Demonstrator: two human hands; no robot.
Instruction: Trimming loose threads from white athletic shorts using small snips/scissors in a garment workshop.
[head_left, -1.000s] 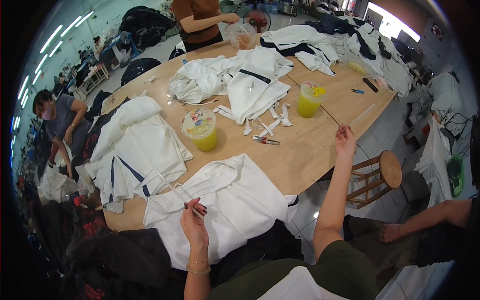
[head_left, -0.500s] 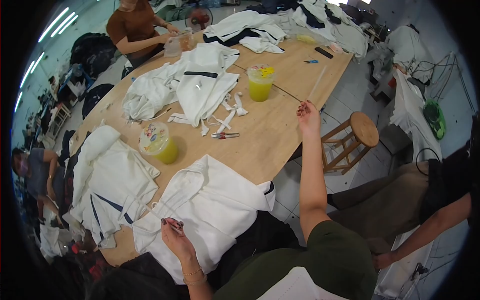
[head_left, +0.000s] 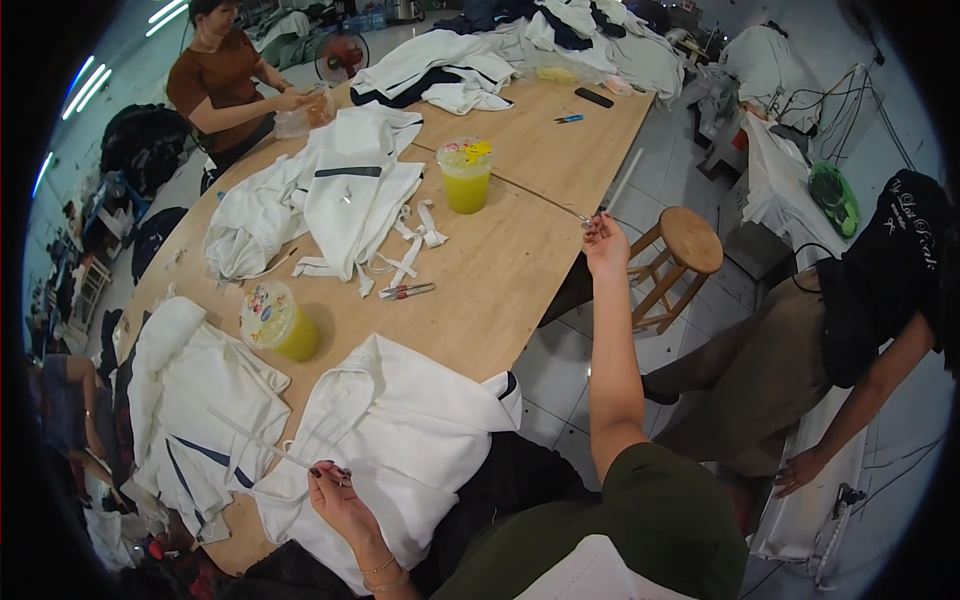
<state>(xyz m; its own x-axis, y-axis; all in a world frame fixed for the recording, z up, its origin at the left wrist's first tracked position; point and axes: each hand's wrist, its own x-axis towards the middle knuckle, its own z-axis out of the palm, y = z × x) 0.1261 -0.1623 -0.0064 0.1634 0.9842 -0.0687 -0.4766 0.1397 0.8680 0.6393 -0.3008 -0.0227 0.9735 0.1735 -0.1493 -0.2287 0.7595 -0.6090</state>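
Between the fingertips of my left hand (head_left: 340,500) is a thin translucent drinking straw (head_left: 250,434), pointing away to the left above the white garments. Farther off at the table's right edge, my right hand (head_left: 606,245) is raised and pinches another pale straw (head_left: 626,178), which slants up and away. Under my left hand lies a folded white garment (head_left: 415,430) with a dark trim. Two lidded plastic cups of yellow-green drink, a near cup (head_left: 295,335) and a far cup (head_left: 466,188), stand on the table.
The wooden table (head_left: 500,265) also holds thread snips (head_left: 407,291), white fabric strips (head_left: 405,250), more white garments (head_left: 350,190) and a phone (head_left: 594,97). A wooden stool (head_left: 690,240) stands to the right. One person (head_left: 225,85) is across the table, another (head_left: 850,330) at the right.
My view has turned right, so the table appears shifted left. Both hands keep hold of their straws. The person at the right shows more fully, with a lowered hand now apart from my sleeve.
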